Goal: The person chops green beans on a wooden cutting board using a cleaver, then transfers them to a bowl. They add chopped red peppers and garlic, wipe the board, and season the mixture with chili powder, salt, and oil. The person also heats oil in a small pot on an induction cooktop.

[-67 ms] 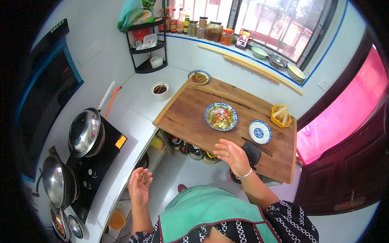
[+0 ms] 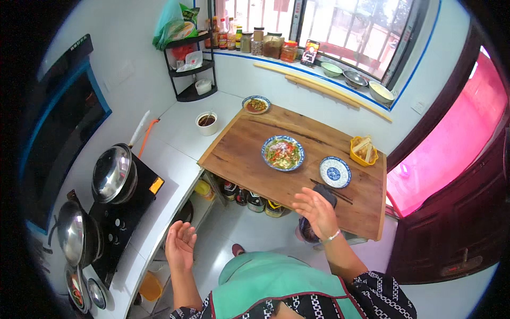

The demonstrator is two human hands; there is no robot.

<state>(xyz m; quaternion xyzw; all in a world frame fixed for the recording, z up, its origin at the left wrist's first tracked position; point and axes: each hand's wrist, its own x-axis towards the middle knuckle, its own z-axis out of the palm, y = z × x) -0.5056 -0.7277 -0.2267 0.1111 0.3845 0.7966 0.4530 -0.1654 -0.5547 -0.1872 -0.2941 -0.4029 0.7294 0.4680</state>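
Both of my hands are raised in the air, apart and holding nothing. My left hand (image 2: 180, 245) has its fingers loosely curled but apart, over the floor beside the counter edge. My right hand (image 2: 317, 212), with a silver bracelet at the wrist, is spread near the front edge of the wooden table (image 2: 234, 154). Just behind it lie a dark cloth-like object (image 2: 325, 195), partly hidden, and a pair of chopsticks (image 2: 344, 196). Farther back stand a blue-and-white bowl of chopped vegetables (image 2: 283, 153) and an empty patterned plate (image 2: 335, 172).
A yellow basket (image 2: 364, 151) sits at the table's right, a small dish of food (image 2: 256, 105) at its far left corner. On the left counter are a white sauce cup (image 2: 206, 123) and a black stove (image 2: 125, 218) with a lidded pan (image 2: 112, 175). Bottles (image 2: 255, 202) stand underneath the table.
My right hand has moved slightly right and down, still spread. My left hand has shifted a little left. The whole view has shifted slightly; the dishes stay in place.
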